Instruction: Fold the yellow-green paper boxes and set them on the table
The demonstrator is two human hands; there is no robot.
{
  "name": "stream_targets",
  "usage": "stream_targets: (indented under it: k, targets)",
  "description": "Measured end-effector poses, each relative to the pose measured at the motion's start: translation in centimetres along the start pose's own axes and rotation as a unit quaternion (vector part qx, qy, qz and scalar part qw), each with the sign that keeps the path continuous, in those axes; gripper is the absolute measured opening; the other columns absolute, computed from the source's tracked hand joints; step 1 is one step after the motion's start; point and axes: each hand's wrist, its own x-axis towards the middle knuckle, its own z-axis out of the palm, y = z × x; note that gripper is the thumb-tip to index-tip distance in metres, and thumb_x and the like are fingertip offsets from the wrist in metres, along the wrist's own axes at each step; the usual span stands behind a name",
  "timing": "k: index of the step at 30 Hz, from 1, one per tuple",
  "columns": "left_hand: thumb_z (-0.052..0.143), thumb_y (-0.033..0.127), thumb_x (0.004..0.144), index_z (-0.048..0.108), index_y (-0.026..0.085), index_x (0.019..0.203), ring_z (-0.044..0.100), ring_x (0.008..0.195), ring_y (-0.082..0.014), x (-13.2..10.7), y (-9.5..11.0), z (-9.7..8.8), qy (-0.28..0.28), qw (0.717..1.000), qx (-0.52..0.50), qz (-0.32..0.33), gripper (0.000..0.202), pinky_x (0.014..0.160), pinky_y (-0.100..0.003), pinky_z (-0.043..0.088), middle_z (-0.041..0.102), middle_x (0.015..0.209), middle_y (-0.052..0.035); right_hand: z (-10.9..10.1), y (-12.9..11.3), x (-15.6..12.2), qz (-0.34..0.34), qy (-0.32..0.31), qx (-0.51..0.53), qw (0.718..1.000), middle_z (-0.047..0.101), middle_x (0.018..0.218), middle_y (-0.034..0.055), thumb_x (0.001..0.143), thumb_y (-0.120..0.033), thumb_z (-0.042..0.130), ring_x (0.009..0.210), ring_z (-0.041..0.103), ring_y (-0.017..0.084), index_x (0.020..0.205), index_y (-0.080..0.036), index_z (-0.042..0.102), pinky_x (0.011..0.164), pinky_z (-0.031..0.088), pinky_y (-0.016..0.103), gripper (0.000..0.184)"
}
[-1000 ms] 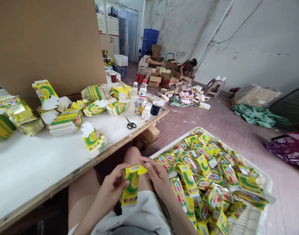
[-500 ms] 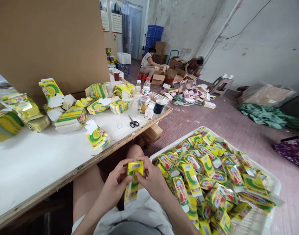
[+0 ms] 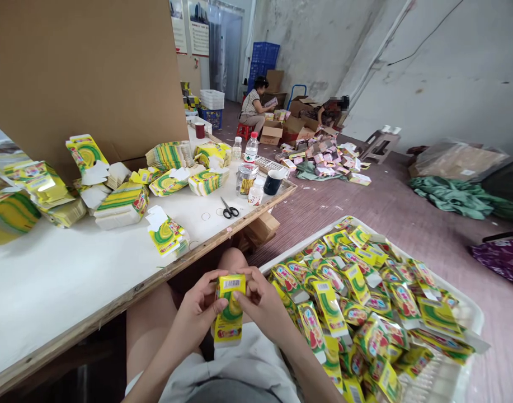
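Note:
Over my lap, both hands grip one small yellow and green carton [image 3: 230, 322] with a barcode at its top end. My left hand [image 3: 199, 307] pinches its left edge, thumb on the front face. On the opposite edge my right hand [image 3: 264, 305] closes with its thumb pressed on the front and fingers behind. The fingers hide part of the carton's upper sides. To my right, a white plastic tray [image 3: 474, 319] is heaped with similar cartons [image 3: 329, 308]. A short stack of flat cartons [image 3: 167, 235] lies on the white table [image 3: 92, 268] at my left.
Black-handled scissors [image 3: 230, 210], a dark mug [image 3: 273, 182], a red-capped bottle [image 3: 251, 148] and jars stand near the table's far corner. More carton stacks [image 3: 122, 201] line a big cardboard sheet [image 3: 88, 73]. Two people sit farther back by a pile of pink boxes [image 3: 323, 154].
The carton has turned slightly so its front faces me more squarely, and my right thumb lies a little higher on it. In the background, a seated person has raised a pink box.

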Motion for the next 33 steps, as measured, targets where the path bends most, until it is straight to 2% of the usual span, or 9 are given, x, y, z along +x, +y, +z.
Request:
stream_targets:
  k: [6,10,12,16,19,21,26,29,33]
  targets:
    - [0.071,0.031,0.082,0.057,0.021,0.120,0.072,0.093,-0.0242,0.6,-0.3,1.2,-0.007,0.999,-0.037,-0.008,0.042,0.075,-0.030,0.057,0.075,0.110,-0.0097,-0.3,0.2,-0.4,-0.021,0.040,0.081,0.996,0.072,0.095,0.0056,0.090,-0.035,0.055,0.082,0.067,0.019,0.108,-0.022,0.069,0.072,0.054,0.031,0.026]
    - [0.059,0.031,0.090,0.053,0.024,0.131,0.069,0.109,-0.0264,1.4,-1.5,2.1,0.013,0.993,0.101,0.062,0.042,0.088,-0.036,0.058,0.069,0.128,-0.0106,-1.4,0.9,-0.1,-0.012,0.090,0.080,0.993,0.076,0.093,0.0051,0.086,-0.034,0.062,0.084,0.071,0.025,0.099,-0.028,0.072,0.074,0.058,0.037,0.017]
    - [0.056,0.033,0.092,0.047,0.026,0.138,0.062,0.122,-0.0282,1.9,-1.5,1.3,0.047,0.976,0.184,0.103,0.047,0.103,-0.042,0.051,0.062,0.138,-0.0100,-4.3,2.0,0.5,0.008,0.142,0.050,0.989,0.076,0.088,0.0060,0.086,-0.035,0.062,0.078,0.071,0.026,0.098,-0.028,0.073,0.070,0.057,0.038,0.017]
    - [0.058,0.037,0.090,0.049,0.021,0.137,0.037,0.142,-0.0346,3.2,-0.1,-2.9,0.165,0.935,0.278,0.146,0.051,0.121,-0.055,0.021,0.048,0.149,-0.0138,-13.9,5.3,2.8,0.064,0.309,-0.046,0.948,0.071,0.091,0.0069,0.093,-0.037,0.056,0.077,0.066,0.022,0.114,-0.017,0.064,0.073,0.055,0.041,0.030]
    - [0.053,0.041,0.092,0.043,0.016,0.141,0.039,0.141,-0.0350,4.5,0.2,-6.7,0.238,0.854,0.425,0.186,0.057,0.118,-0.056,0.029,0.046,0.148,-0.0190,-20.0,7.4,4.4,0.120,0.391,-0.123,0.904,0.066,0.105,0.0057,0.093,-0.033,0.061,0.093,0.064,0.021,0.114,-0.015,0.062,0.085,0.052,0.044,0.028]
    - [0.052,0.044,0.091,0.035,0.012,0.146,0.034,0.144,-0.0345,5.4,-0.5,-9.0,0.240,0.810,0.499,0.194,0.065,0.117,-0.054,0.031,0.040,0.153,-0.0217,-21.8,8.4,4.8,0.137,0.418,-0.163,0.883,0.062,0.119,0.0072,0.092,-0.030,0.064,0.109,0.059,0.024,0.114,-0.017,0.062,0.095,0.047,0.048,0.026]
    - [0.050,0.045,0.089,0.050,0.009,0.136,0.044,0.138,-0.0379,6.8,-2.4,-12.4,0.211,0.769,0.581,0.163,0.059,0.111,-0.054,0.039,0.051,0.146,-0.0235,-19.6,9.7,4.5,0.117,0.387,-0.192,0.894,0.060,0.125,0.0072,0.093,-0.029,0.062,0.112,0.058,0.023,0.111,-0.021,0.064,0.097,0.047,0.045,0.020]
    - [0.042,0.039,0.093,0.061,0.014,0.124,0.061,0.122,-0.0354,6.7,-2.3,-13.2,0.209,0.765,0.591,0.147,0.044,0.101,-0.050,0.050,0.064,0.133,-0.0191,-15.9,9.8,4.2,0.091,0.329,-0.160,0.926,0.065,0.113,0.0059,0.093,-0.031,0.063,0.095,0.064,0.020,0.109,-0.016,0.064,0.086,0.053,0.042,0.021]
    - [0.050,0.044,0.088,0.061,0.016,0.126,0.058,0.126,-0.0345,6.6,-1.9,-14.3,0.224,0.755,0.597,0.151,0.048,0.103,-0.047,0.049,0.064,0.135,-0.0155,-9.5,8.7,3.9,0.047,0.246,-0.077,0.965,0.067,0.097,0.0030,0.092,-0.036,0.063,0.081,0.064,0.016,0.101,-0.016,0.066,0.079,0.053,0.037,0.022]
